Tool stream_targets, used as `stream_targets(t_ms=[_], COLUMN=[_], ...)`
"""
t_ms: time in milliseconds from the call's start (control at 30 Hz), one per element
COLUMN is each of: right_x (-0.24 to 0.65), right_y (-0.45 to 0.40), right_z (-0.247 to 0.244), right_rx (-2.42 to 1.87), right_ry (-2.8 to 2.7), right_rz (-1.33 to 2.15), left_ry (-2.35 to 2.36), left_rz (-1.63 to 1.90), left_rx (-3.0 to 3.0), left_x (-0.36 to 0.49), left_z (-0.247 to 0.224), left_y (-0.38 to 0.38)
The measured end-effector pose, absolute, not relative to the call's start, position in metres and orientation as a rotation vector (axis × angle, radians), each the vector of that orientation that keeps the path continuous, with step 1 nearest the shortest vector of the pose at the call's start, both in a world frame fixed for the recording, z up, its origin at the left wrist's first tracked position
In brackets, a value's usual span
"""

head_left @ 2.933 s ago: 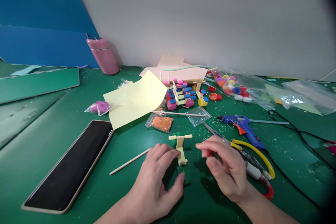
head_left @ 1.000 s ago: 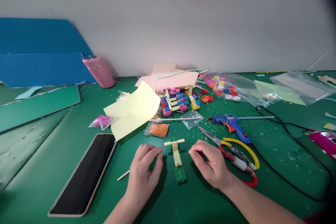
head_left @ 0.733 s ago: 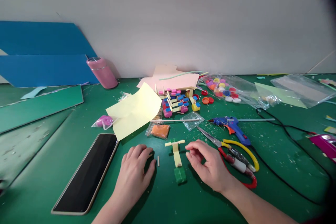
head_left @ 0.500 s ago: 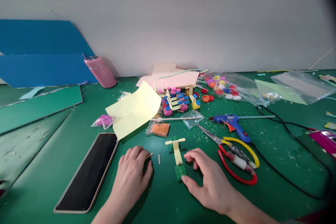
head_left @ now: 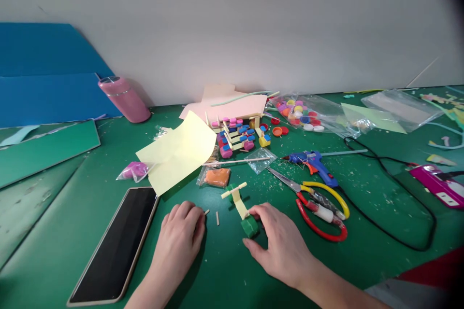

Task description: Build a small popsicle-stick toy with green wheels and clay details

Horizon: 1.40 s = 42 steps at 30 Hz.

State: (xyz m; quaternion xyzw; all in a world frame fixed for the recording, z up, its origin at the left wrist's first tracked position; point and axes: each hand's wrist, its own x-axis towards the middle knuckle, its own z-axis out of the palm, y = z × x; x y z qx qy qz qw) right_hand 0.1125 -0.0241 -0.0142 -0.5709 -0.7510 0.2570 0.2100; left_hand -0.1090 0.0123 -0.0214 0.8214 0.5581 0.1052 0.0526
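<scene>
Near the middle of the table, my right hand (head_left: 281,241) has thumb and index finger about the near end of a small craft-stick model (head_left: 239,206). The model has a pale flat stick, a crossbar at its far end and green blocks at both ends; it stands slightly tilted. The near green block (head_left: 250,226) lies between the thumb and index finger. My left hand (head_left: 181,234) rests on the table with its fingers closed in a pinch, and a short wooden stick (head_left: 207,212) pokes out from the fingertips. Another short stick piece (head_left: 217,218) lies between the hands.
A phone (head_left: 116,246) lies left of my left hand. Scissors (head_left: 319,207) and a blue glue gun (head_left: 315,164) with its cord are to the right. Beyond are yellow paper (head_left: 181,149), an orange clay packet (head_left: 217,177), several similar colourful models (head_left: 237,137) and a pink bottle (head_left: 125,99).
My right hand has closed in on the model's near end, and the model has turned and tilted. My left fingers have drawn closer together. The whole view has shifted slightly.
</scene>
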Motion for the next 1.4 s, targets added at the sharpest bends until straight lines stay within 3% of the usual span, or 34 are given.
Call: stream_targets(t_ms=[233, 800, 1400], right_x=[0.118, 0.129, 0.137], right_y=[-0.017, -0.001, 0.006], right_z=[-0.014, -0.003, 0.004], right_rx=[-1.610, -1.535, -1.518], right_ry=[-2.072, -1.987, -2.047], right_rz=[0.679, 0.841, 0.936], left_ry=[1.683, 1.671, 1.643], left_rz=[0.228, 0.553, 0.587], left_rx=[2.499, 2.521, 2.513], left_x=[-0.110, -0.113, -0.114], left_z=[-0.019, -0.026, -0.028], left_y=[0.017, 0.017, 0.017])
